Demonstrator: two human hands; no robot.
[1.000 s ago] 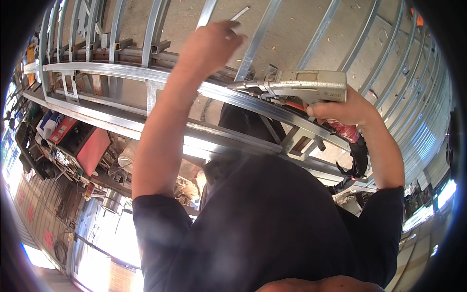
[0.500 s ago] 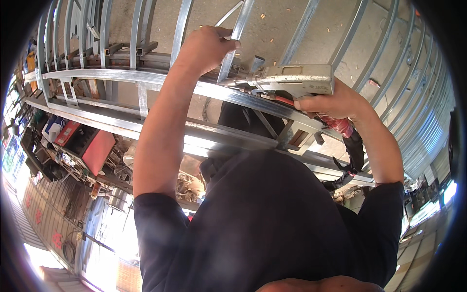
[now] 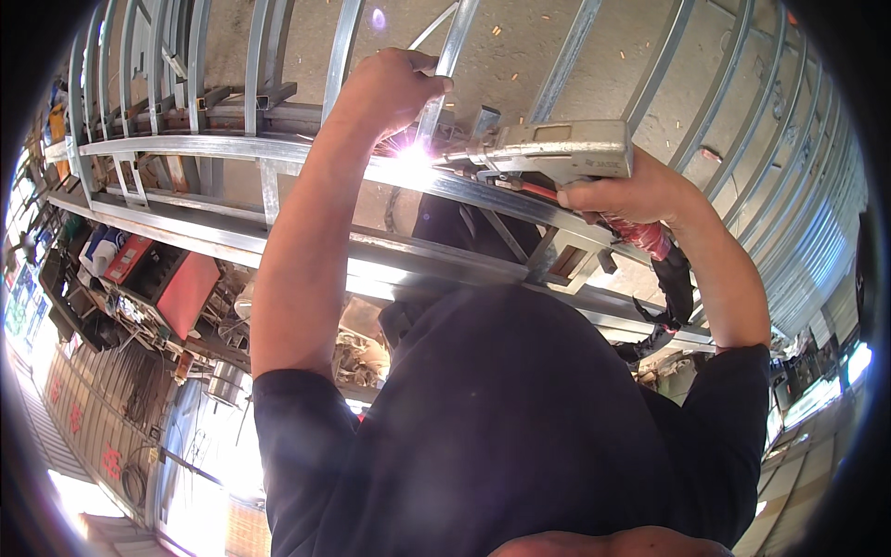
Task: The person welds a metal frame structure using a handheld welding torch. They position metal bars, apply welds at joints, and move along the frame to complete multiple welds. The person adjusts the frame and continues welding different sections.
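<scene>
My left hand (image 3: 390, 91) is closed around a galvanized metal bar (image 3: 456, 42), close to the bar's lower end. In my right hand (image 3: 640, 193) is a welding gun (image 3: 561, 144) with a pale, boxy body, held by its handle. The gun's nozzle points left at the joint where the bar meets a long metal rail (image 3: 492, 197). A white arc (image 3: 414, 158) with small sparks burns there and hides the joint and the nozzle's tip. Red wrapping (image 3: 640, 237) covers part of the gun's cable below my right hand.
More metal bars (image 3: 566, 60) run side by side across the far side. A second rail (image 3: 418, 249) lies nearer to me. At the left stands a red machine box (image 3: 188, 292) among clutter. A black cable (image 3: 676, 283) hangs by my right forearm. Small scraps dot the floor (image 3: 506, 88).
A bright welding arc with sparks has appeared at the joint of bar and rail. Both hands hold nearly the same places as before.
</scene>
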